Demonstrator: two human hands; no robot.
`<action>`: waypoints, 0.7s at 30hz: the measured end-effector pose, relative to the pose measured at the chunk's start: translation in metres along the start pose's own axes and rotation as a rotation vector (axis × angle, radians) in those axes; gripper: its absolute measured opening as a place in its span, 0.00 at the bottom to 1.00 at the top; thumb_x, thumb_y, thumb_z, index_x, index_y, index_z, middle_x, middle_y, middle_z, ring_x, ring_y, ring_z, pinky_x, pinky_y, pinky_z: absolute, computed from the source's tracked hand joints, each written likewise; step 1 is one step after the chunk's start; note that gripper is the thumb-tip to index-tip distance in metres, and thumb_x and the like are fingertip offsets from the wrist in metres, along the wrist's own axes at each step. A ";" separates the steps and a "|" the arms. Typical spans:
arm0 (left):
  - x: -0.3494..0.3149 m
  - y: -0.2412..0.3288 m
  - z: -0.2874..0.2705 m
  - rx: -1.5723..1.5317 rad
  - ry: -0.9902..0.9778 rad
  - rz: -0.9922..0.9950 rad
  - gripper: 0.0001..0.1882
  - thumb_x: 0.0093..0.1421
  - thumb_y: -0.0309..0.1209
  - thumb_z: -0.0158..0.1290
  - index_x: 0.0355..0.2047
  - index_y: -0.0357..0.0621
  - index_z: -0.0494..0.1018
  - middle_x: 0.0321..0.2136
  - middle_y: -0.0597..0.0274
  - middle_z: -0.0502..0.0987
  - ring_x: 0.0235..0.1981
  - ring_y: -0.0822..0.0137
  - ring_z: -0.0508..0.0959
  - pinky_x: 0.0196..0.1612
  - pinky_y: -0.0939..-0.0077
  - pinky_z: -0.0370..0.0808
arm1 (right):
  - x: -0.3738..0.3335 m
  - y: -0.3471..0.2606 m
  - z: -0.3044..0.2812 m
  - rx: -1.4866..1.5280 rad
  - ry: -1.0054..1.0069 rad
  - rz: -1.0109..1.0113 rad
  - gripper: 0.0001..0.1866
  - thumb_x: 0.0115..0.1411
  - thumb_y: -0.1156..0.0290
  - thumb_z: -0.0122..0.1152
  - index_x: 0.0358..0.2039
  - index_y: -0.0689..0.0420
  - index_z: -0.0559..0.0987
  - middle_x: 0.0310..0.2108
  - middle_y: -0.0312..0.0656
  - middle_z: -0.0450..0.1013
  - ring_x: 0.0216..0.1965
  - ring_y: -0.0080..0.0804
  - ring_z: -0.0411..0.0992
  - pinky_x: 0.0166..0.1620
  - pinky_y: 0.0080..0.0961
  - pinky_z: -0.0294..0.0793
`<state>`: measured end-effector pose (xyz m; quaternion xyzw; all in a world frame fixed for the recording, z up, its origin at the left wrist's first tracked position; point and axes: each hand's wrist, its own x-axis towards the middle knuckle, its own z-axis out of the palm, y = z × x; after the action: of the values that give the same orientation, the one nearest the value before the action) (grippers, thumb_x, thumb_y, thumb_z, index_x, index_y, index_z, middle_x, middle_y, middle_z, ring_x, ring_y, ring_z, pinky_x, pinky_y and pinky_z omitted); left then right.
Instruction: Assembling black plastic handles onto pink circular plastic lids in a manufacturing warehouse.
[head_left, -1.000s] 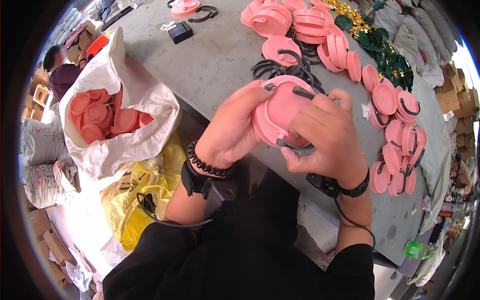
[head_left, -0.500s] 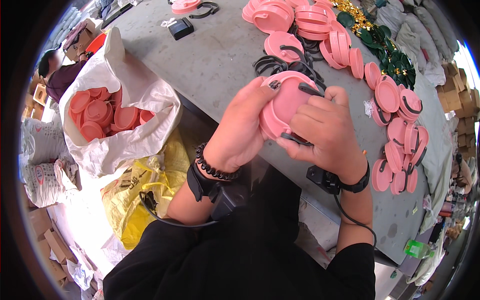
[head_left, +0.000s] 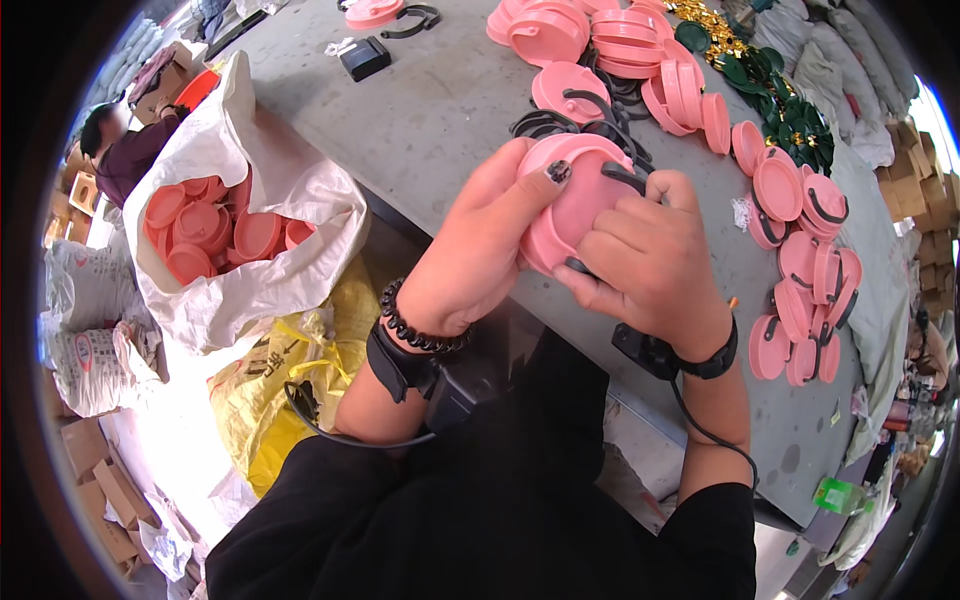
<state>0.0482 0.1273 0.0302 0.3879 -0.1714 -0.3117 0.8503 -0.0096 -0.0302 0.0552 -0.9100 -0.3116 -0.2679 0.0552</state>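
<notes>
My left hand (head_left: 480, 240) grips 1 pink lid (head_left: 575, 210) by its left side, thumb on top, held up over the bench (head_left: 440, 110) edge. My right hand (head_left: 655, 265) is curled closed on the black strap (head_left: 625, 180); 2 dark ends show, pinch point hidden. Step looks like fitting strap to lid. Next move probably calls for a steady left hold while the right presses the strap at the rim.

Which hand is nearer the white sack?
Left: the left hand is to the right of the white sack; the right hand is farther right, across the pink lid.
</notes>
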 end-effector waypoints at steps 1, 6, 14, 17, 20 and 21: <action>0.000 0.000 0.000 0.005 -0.014 -0.003 0.14 0.63 0.31 0.40 0.47 0.38 0.62 0.43 0.58 0.70 0.42 0.72 0.73 0.43 0.76 0.71 | -0.001 0.000 0.000 -0.002 0.001 0.001 0.14 0.42 0.59 0.63 0.16 0.48 0.67 0.17 0.30 0.60 0.22 0.27 0.60 0.33 0.28 0.57; 0.000 -0.003 0.006 -0.112 0.101 0.008 0.14 0.62 0.30 0.40 0.46 0.37 0.63 0.41 0.59 0.71 0.40 0.72 0.73 0.41 0.77 0.72 | -0.002 0.007 0.001 0.001 0.027 0.013 0.13 0.41 0.58 0.66 0.19 0.48 0.71 0.21 0.30 0.65 0.29 0.29 0.63 0.35 0.27 0.57; 0.002 -0.018 0.008 0.057 0.223 0.216 0.13 0.60 0.30 0.45 0.43 0.36 0.64 0.37 0.60 0.72 0.36 0.74 0.74 0.35 0.79 0.74 | 0.000 0.016 -0.005 0.366 0.389 0.467 0.11 0.45 0.71 0.66 0.28 0.59 0.74 0.27 0.38 0.70 0.32 0.32 0.69 0.38 0.28 0.68; -0.001 -0.025 0.012 0.199 0.215 0.229 0.15 0.58 0.31 0.51 0.43 0.37 0.64 0.36 0.61 0.72 0.34 0.75 0.74 0.29 0.81 0.75 | -0.006 0.019 -0.001 0.449 0.295 0.524 0.10 0.46 0.76 0.64 0.30 0.62 0.73 0.27 0.40 0.71 0.29 0.30 0.70 0.34 0.23 0.70; 0.001 -0.026 0.010 0.075 0.154 0.219 0.19 0.58 0.33 0.53 0.45 0.35 0.63 0.41 0.57 0.72 0.42 0.69 0.73 0.46 0.75 0.71 | -0.010 0.016 0.002 0.561 0.329 0.578 0.09 0.49 0.77 0.62 0.31 0.62 0.73 0.27 0.40 0.72 0.26 0.25 0.71 0.30 0.20 0.70; 0.003 -0.027 0.011 0.083 0.147 0.212 0.19 0.58 0.33 0.53 0.45 0.35 0.63 0.41 0.57 0.72 0.42 0.69 0.73 0.46 0.75 0.71 | -0.011 0.015 0.003 0.680 0.352 0.646 0.08 0.51 0.77 0.61 0.32 0.62 0.73 0.26 0.39 0.72 0.26 0.22 0.71 0.29 0.18 0.70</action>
<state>0.0342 0.1061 0.0168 0.4243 -0.1615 -0.1832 0.8720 -0.0066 -0.0474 0.0482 -0.8315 -0.0697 -0.2697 0.4806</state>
